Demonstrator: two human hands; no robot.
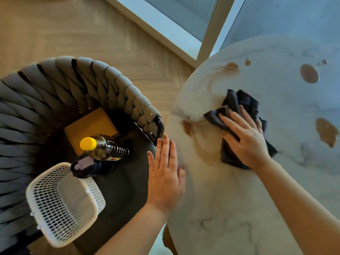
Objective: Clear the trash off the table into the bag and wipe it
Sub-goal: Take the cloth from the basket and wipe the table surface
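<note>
Wiping was underway: the right hand [246, 137] pressed a dark cloth [237, 105] flat on the table [230, 208], fingers spread. The left hand [165, 173] lay released at the rim. Brown spills [326, 131] remained; no trash showed.

1 head view looks steeply down, close over the table [257, 208] edge and chair [46, 100]

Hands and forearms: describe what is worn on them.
Nothing is worn. The left hand and right hand are bare, with no gloves, rings or watch showing. Both forearms are bare too; no sleeve reaches into view.
</note>
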